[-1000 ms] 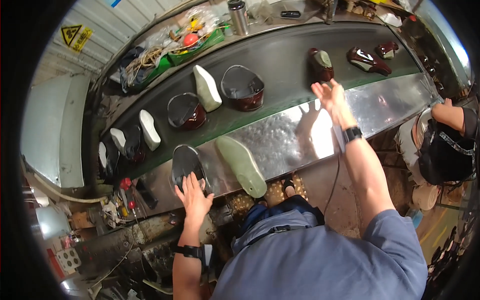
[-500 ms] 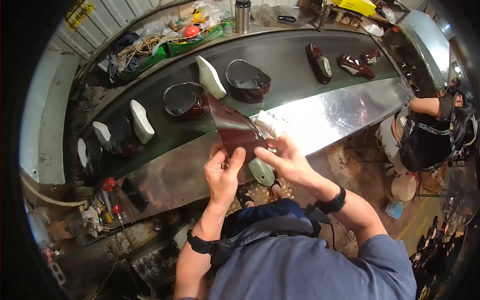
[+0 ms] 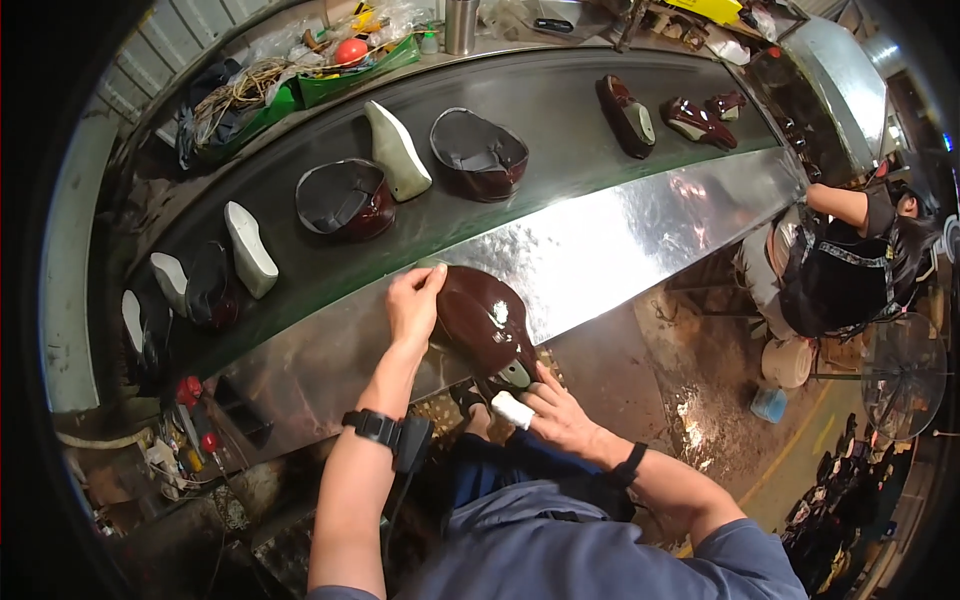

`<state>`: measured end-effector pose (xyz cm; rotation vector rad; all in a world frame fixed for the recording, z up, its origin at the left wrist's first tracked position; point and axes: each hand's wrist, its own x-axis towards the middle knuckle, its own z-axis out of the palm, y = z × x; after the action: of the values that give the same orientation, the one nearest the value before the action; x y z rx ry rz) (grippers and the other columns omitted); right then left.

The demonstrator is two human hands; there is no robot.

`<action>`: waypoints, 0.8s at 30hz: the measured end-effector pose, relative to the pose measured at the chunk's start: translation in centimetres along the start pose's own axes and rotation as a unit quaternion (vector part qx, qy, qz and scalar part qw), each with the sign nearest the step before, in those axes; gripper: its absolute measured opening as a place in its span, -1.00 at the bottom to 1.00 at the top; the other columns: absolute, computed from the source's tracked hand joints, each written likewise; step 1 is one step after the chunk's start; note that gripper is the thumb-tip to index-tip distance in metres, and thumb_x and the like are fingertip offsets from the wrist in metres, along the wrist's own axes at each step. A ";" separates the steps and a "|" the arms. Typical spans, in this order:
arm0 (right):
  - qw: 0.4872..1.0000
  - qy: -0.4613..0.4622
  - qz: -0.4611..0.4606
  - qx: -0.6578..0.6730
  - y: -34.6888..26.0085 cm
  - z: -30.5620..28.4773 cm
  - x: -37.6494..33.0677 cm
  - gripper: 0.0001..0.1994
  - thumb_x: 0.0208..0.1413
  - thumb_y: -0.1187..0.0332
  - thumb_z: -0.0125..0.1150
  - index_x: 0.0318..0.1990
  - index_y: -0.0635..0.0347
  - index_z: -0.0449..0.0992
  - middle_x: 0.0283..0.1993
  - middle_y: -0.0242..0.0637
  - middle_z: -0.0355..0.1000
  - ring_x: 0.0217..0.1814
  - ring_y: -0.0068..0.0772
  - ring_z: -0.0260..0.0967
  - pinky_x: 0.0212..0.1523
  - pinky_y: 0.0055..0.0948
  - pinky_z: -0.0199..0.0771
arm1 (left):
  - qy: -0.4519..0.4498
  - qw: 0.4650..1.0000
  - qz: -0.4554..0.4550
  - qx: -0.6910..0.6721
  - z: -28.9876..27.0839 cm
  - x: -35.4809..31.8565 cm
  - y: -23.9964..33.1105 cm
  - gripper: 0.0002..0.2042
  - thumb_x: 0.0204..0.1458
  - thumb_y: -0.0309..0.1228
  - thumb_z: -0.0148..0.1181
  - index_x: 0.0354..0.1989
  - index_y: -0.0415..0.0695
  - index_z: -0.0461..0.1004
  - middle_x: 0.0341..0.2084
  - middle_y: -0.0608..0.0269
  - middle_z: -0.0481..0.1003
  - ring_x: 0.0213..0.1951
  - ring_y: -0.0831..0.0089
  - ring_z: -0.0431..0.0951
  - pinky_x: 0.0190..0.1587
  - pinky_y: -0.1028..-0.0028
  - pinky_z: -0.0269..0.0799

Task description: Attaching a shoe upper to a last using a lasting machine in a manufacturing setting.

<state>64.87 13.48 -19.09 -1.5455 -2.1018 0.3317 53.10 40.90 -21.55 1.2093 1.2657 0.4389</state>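
A glossy dark red shoe upper [image 3: 483, 308] is over a pale green shoe last [image 3: 515, 373], which shows through an opening near my right hand. My left hand [image 3: 410, 308] is closed at the upper's far left edge, thumb and fingers pinching it. My right hand [image 3: 562, 415] grips the nearer end, its fingers partly hidden behind the upper. A white wrapping [image 3: 512, 410] covers one finger of that hand. The shoe is held above the near edge of a shiny metal ledge [image 3: 620, 240].
Beyond the ledge, a dark belt [image 3: 560, 170] carries a pale last [image 3: 396, 150], a dark red upper [image 3: 480, 155], and finished-looking red shoes [image 3: 627, 115]. Red-handled tools [image 3: 190, 390] lie at the left. A co-worker [image 3: 840, 260] sits at the right, near a fan [image 3: 903, 375].
The upper and last have turned over, showing the rounded glossy side. My right hand has moved nearer to my body; my left hand has shifted left and to the upper's far edge.
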 end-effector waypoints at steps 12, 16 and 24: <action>0.968 0.135 0.137 0.162 4.5 1.2 0.6 -0.03 -0.17 0.37 0.61 0.41 0.36 0.15 0.44 0.18 0.18 0.53 0.18 0.10 0.50 0.06 0.07 | 0.194 0.963 0.065 0.176 1.2 -0.5 -1.4 -0.63 0.17 -0.12 0.26 -0.11 -0.23 0.58 -0.17 -0.04 0.62 -0.03 -0.03 0.54 0.06 0.09 0.41; 0.965 0.132 0.132 0.182 5.0 1.8 -0.1 -0.14 -0.13 0.39 0.58 0.36 0.33 0.25 0.42 0.15 0.23 0.51 0.20 0.14 0.48 0.12 0.10 | 0.217 0.918 0.026 0.331 5.0 -2.9 0.2 -0.30 -0.12 0.05 0.47 0.07 -0.21 0.43 -0.02 -0.07 0.49 0.08 0.00 0.50 0.17 0.12 0.39; 0.929 0.190 0.209 0.239 4.5 3.4 0.7 -0.13 -0.21 0.38 0.63 0.33 0.38 0.32 0.26 0.03 0.40 0.30 -0.07 0.40 0.33 -0.21 0.36 | 0.234 0.944 -0.024 0.234 2.2 -1.0 -0.5 -0.51 -0.12 -0.05 0.41 -0.15 -0.17 0.52 -0.23 -0.09 0.61 -0.08 -0.09 0.59 0.04 0.08 0.47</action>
<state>66.60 15.91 -23.92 -1.5829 -1.2672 0.5903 54.58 38.89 -21.89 1.5204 1.8789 0.4159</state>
